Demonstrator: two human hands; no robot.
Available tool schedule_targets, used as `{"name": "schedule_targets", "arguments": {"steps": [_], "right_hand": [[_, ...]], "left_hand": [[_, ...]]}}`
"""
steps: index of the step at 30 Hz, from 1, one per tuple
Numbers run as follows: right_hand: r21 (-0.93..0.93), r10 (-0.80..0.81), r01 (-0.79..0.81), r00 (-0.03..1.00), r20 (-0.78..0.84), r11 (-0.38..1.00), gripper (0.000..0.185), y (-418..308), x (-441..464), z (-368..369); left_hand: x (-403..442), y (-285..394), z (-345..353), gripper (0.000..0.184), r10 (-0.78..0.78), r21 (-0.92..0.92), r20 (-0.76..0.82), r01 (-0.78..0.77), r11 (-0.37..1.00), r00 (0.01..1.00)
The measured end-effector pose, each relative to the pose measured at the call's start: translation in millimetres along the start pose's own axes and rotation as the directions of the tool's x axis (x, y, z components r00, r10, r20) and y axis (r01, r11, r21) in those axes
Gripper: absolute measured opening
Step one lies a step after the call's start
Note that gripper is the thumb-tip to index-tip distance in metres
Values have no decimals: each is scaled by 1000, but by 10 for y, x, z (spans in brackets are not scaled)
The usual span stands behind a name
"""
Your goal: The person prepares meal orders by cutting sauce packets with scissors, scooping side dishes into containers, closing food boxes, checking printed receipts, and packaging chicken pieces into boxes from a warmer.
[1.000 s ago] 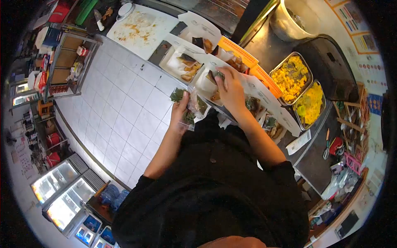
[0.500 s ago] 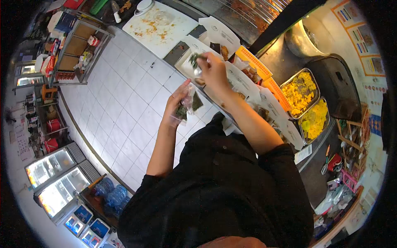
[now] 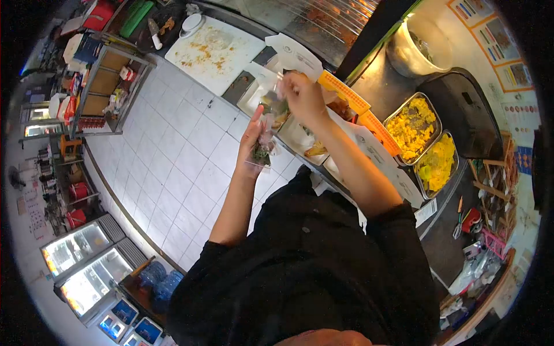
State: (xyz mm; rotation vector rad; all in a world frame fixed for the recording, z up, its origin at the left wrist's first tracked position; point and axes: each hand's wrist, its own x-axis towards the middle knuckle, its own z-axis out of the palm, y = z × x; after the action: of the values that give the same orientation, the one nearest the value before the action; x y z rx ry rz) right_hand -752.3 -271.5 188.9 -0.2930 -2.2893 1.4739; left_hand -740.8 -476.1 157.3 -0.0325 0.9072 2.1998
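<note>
My left hand [image 3: 251,139], closed, holds small clear plastic bags [image 3: 262,154] with dark green, leafy-looking contents over the counter's edge. My right hand [image 3: 307,102] is above and to the right of it, over a row of open white boxes [image 3: 297,137]. The fingers of that hand are pinched on another small clear bag [image 3: 280,91], which is blurred; dark green shows just below it. Brown and yellowish food [image 3: 315,150] lies in a box under my right wrist. My forearm hides part of the row.
A stained white cutting board [image 3: 214,52] lies on the far counter. Orange baskets [image 3: 345,92] stand behind the boxes. Two metal trays hold yellow food [image 3: 411,130], near a large metal pot [image 3: 418,49]. Tiled floor [image 3: 167,155] extends to the left.
My right hand has shifted slightly right, and its bag is now blurred by motion. My left hand has moved a little right, nearer the boxes. The view has shifted slightly.
</note>
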Motion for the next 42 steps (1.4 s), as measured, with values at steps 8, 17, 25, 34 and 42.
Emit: {"name": "schedule_targets", "arguments": {"steps": [8, 17, 25, 34, 42], "right_hand": [[-87, -227, 210, 931, -287, 974, 42, 230, 345, -434], [171, 277, -222, 854, -442, 960, 23, 141, -2292, -1992], [107, 364, -593, 332, -870, 798, 21, 689, -4032, -3578], [-385, 591, -880, 473, -653, 279, 45, 1943, -3851, -4313], [-483, 710, -845, 486, -510, 232, 34, 2068, -3768, -4487]], "left_hand": [[196, -195, 446, 43, 119, 202, -242, -70, 977, 963], [1510, -845, 2929, 38, 349, 618, 436, -558, 553, 829], [4238, -2267, 4363, 86, 280, 734, 667, -674, -86, 691], [1381, -3234, 4097, 32, -251, 569, 822, -759, 316, 512], [-89, -3642, 3282, 60, -870, 784, 5, -542, -302, 493]]}}
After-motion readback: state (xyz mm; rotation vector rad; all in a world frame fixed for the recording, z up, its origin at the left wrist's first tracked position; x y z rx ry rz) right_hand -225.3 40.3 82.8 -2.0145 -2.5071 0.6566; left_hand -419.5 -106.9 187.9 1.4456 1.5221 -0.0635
